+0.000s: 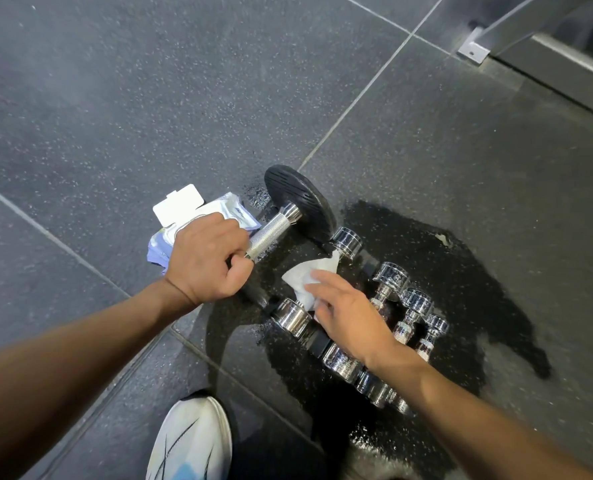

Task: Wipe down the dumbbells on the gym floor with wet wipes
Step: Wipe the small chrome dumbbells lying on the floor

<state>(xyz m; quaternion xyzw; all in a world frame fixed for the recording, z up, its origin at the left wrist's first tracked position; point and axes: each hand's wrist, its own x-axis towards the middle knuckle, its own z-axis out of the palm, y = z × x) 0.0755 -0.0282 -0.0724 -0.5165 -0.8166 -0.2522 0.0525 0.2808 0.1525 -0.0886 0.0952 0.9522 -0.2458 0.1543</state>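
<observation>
1. Left hand (206, 259) is closed tight around the knurled handle of the black-plate dumbbell (302, 202). The far plate is tipped up, and I can't tell whether it touches the floor.
2. Right hand (350, 317) has its fingers spread nearly straight, pressing on the wet wipe (305, 277). The thumb is hidden.
3. The wipe lies crumpled on the dark wet patch (426, 258) of the floor (115, 98), between the black-plate dumbbell and the chrome dumbbells (390, 277), touching the nearest chrome head.
4. The chrome dumbbells sit in a tight row on the wet patch, in the tile right of the seam, partly under the right forearm.
5. The wipes pack (219, 209), flap open, is on the floor just behind the left hand, near the tile seam.
6. A white shoe (191, 441) is at the bottom edge and a metal frame (548, 50) is at the top right corner.
7. Progress looks like mid-task. The chrome set glistens, so it is possibly wiped already, but I can't confirm that. The big dumbbell is in hand with the wipe not yet on it, so it is likely next. Handle and both plates are left.
</observation>
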